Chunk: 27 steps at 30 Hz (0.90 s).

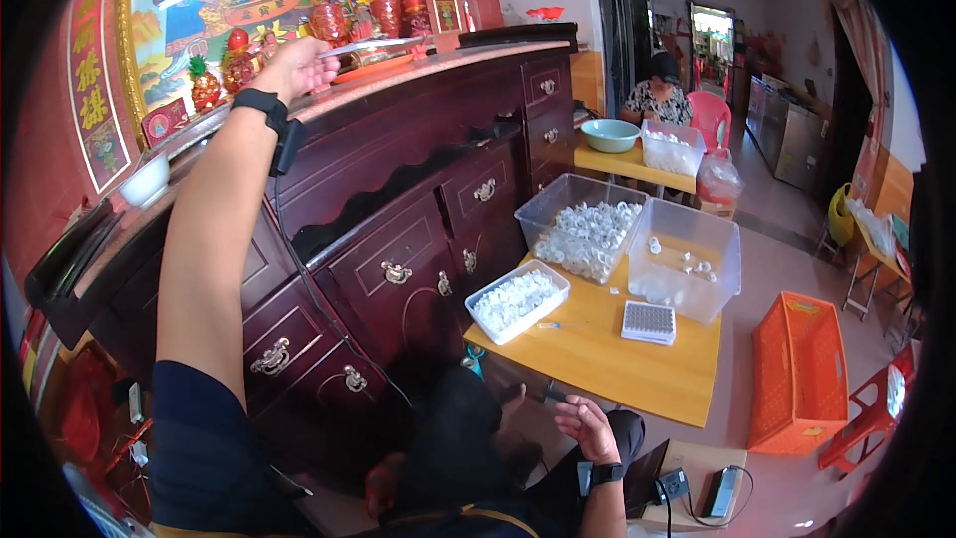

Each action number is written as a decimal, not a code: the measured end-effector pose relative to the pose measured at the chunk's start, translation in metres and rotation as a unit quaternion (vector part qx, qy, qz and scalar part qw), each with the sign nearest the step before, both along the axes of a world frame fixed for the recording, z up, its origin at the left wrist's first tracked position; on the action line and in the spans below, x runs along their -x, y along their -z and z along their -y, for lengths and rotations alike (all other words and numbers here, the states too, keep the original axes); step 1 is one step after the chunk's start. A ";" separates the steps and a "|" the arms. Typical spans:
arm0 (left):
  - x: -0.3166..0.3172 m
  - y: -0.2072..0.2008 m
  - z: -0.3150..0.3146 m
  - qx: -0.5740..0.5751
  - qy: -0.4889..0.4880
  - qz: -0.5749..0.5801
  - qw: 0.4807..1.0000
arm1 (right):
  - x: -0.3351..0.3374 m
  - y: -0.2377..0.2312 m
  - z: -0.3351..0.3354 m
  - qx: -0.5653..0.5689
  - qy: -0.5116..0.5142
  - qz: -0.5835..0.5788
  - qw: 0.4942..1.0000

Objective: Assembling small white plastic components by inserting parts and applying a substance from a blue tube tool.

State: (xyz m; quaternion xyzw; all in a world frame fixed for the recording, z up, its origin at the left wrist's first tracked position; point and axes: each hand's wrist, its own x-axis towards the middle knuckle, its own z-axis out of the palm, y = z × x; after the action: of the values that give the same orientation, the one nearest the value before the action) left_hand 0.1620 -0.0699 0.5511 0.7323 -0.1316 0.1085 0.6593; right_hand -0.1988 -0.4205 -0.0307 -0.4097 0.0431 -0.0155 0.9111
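My left hand (301,68) is stretched up to the top of the dark wooden cabinet (398,219), its fingers closed at the edge of a thin, flat white thing (376,44). An orange-red dish (373,70) lies just below that. My right hand (588,426) is low, by the near edge of the yellow table (657,369), with its fingers curled. At its fingertips shows a small dark object (553,393), too small to name. On the table are a white tray of small white parts (516,301), a grey-topped grid block (649,322) and a small thin stick (550,325).
Two clear bins stand on the table, one full of whitish parts (588,234), the other (687,289) holding a few. An orange crate (797,374) is on the floor at right. Farther off, a person (659,95) sits behind another table with a green basin (610,134).
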 end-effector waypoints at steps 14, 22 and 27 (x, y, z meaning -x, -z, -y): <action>-0.057 0.030 0.023 -0.331 -0.256 0.034 0.908 | 0.015 -0.002 0.008 -0.026 0.038 -0.016 0.999; -0.019 0.005 0.044 -0.613 -0.302 0.032 0.729 | 0.017 -0.003 0.009 -0.017 0.038 -0.009 0.999; -0.006 -0.017 0.042 -0.616 -0.206 0.297 0.700 | 0.008 -0.006 0.005 -0.022 0.018 -0.005 1.000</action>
State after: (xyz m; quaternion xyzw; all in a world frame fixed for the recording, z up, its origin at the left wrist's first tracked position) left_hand 0.1683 -0.1123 0.5677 0.9135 -0.2042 0.3483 -0.0508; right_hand -0.2073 -0.4258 -0.0250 -0.3885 0.0555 -0.0292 0.9193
